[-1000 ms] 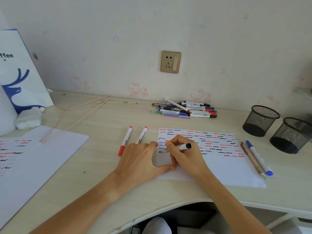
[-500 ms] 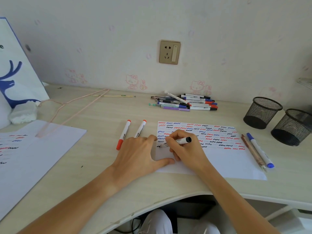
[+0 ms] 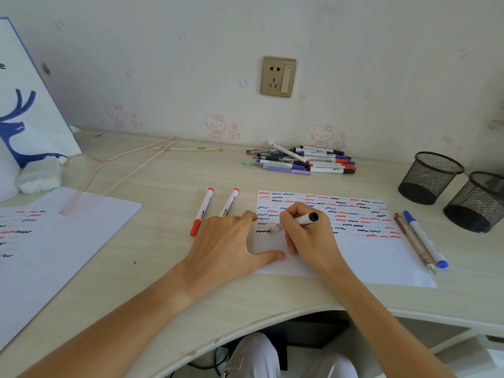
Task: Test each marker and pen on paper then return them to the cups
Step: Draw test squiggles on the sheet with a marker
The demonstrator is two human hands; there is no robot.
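Right hand (image 3: 308,238) has its fingers curled around a black marker (image 3: 296,221), tip down at the left edge of the paper (image 3: 376,257), right by a fresh black squiggle. Left hand (image 3: 229,241) lies flat, fingers spread and holding nothing, thumb pinning the paper's lower left corner. Marker's white-barrelled with a black end cap pointing right.

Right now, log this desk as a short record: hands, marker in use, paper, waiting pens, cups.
right hand: grips the black-capped marker, tip on the paper
left hand: flat, fingers spread, thumb on the paper's left edge
paper: rows of red, blue and black squiggles over its upper half
pen pile: lying by the wall
red markers: two, left of the paper
mesh cups: two; nothing visible inside
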